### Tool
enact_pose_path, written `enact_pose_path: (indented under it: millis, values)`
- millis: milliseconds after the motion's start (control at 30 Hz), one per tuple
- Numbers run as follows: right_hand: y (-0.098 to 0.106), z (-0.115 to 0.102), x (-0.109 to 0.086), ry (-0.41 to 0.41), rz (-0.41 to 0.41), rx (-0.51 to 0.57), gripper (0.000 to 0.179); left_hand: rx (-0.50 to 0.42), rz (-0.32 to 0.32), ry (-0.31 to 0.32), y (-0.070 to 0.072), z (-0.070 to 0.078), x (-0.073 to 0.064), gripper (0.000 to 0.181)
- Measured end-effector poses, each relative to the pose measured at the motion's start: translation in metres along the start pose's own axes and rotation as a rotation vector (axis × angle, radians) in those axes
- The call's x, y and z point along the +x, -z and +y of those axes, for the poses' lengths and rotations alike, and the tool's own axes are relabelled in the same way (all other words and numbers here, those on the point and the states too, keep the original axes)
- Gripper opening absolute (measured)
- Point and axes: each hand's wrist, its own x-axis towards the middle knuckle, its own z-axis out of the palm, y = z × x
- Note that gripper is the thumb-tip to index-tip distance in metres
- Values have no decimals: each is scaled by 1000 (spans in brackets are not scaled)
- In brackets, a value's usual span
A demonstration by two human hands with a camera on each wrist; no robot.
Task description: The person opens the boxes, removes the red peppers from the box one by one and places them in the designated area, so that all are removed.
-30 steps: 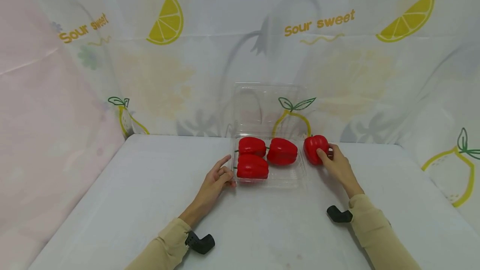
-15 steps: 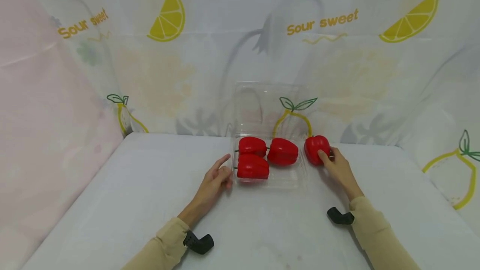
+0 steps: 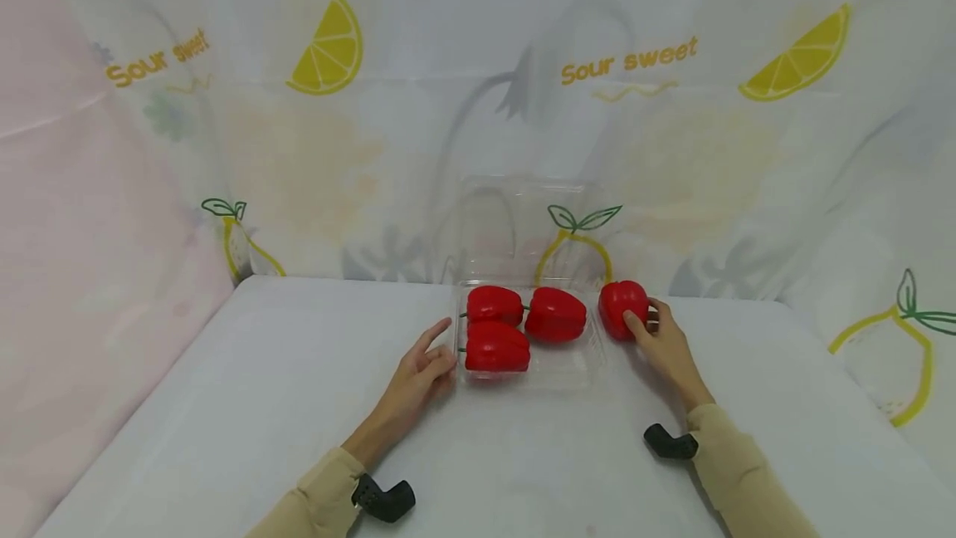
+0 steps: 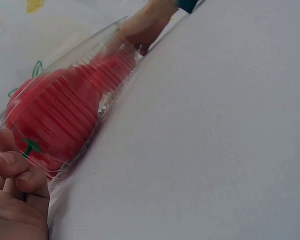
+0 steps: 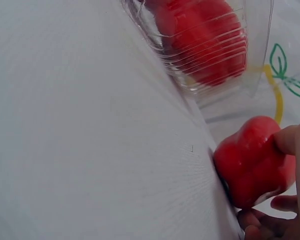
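A clear plastic clamshell box (image 3: pixel 563 372) lies on the table with its lid raised at the back. Inside are three red bell peppers: one at the back left (image 3: pixel 495 305), one at the front left (image 3: pixel 496 347) and one to the right (image 3: pixel 556 315). Just outside the box's right wall, my right hand (image 3: pixel 667 347) grips a fourth red bell pepper (image 3: pixel 623 310), thumb on its near side; in the right wrist view this pepper (image 5: pixel 255 162) is low against the tabletop. My left hand (image 3: pixel 418 372) is at the box's left wall, index finger extended, other fingers loosely bent; contact is unclear.
White cloth covers the table (image 3: pixel 523 471), and a lemon-print curtain (image 3: pixel 418 123) hangs right behind the box. A black wrist device (image 3: pixel 383 498) sits on the left sleeve, another (image 3: pixel 670 442) on the right.
The head view has shifted slightly. My left fingers have drawn back a little at the box's left edge. The right hand keeps its grip on the pepper beside the box.
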Motion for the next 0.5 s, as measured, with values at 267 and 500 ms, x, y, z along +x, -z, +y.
enact_pose_path:
  millis: [267, 500]
  values:
    - [-2, 0, -1, 15, 24, 1, 76, 33, -33, -6, 0, 2, -3, 59]
    - [-2, -1, -1, 29, 44, 9, 75, 22, -57, -27, -1, 5, -4, 63]
